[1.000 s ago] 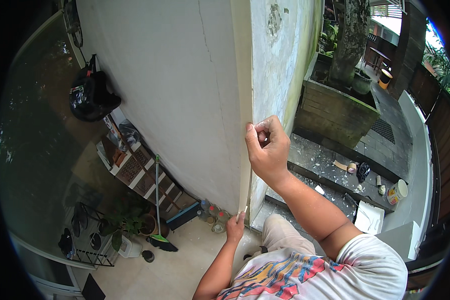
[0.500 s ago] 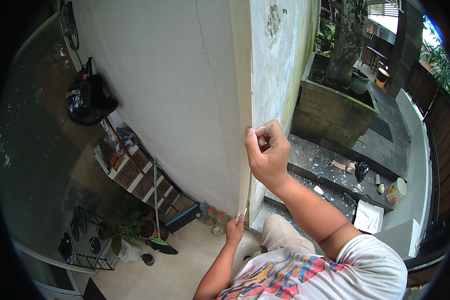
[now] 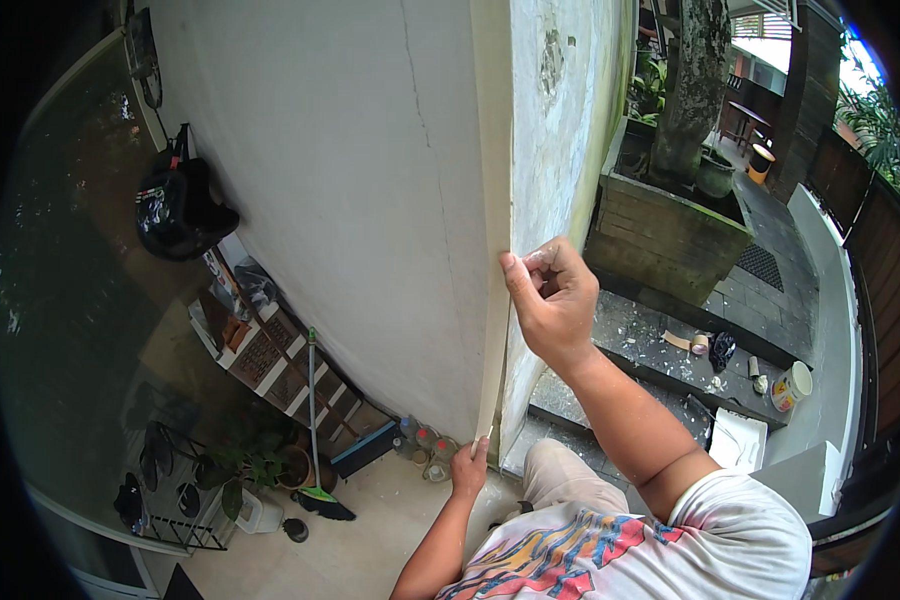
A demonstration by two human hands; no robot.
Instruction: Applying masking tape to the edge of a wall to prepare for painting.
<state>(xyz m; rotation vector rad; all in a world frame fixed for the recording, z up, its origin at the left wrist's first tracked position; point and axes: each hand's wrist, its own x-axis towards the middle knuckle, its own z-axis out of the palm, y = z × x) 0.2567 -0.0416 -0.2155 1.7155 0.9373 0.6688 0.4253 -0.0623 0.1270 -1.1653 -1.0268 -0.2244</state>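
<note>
A strip of cream masking tape runs down the outer corner of the white wall. My right hand is closed in a pinch at the strip's right edge, thumb against it and the other fingers curled; white dust marks the fingers. Below it, a dark narrow gap shows beside the strip. My left hand is low by the foot of the corner, closed with the thumb pointing up. A thin pale sliver shows by that thumb, too small to name. The wall face right of the corner is patchy and flaking.
Paint chips litter the dark steps at right, with a tape roll, a white tub and a white tray. A broom, plastic bottles and a shoe rack stand at left. A black helmet hangs above.
The view has shifted slightly, so the corner sits a little further right. My right hand keeps its pinch at the strip's edge. The left hand stays low by the corner.
</note>
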